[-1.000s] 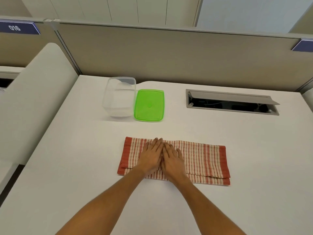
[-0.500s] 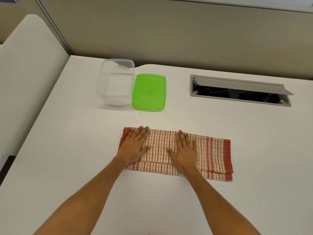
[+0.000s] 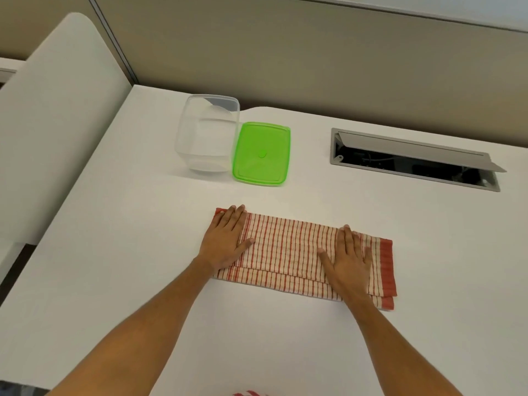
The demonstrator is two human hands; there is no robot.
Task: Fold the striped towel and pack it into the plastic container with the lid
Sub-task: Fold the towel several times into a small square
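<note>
The red-and-cream striped towel lies folded into a long band on the white desk. My left hand presses flat on its left end, fingers spread. Flat on the towel near its right end rests my right hand, just inside the red border. Neither hand grips anything. Behind the towel stands the clear plastic container, open and empty. Its green lid lies flat on the desk, touching the container's right side.
A grey cable hatch with its flap raised is set into the desk at the back right. A beige partition wall runs along the back edge. A white rounded panel borders the left side. A bit of red-striped cloth shows at the bottom edge.
Both hands have slid apart from the towel's middle to its two ends, smoothing it flat. The camera has tilted down and come closer.
</note>
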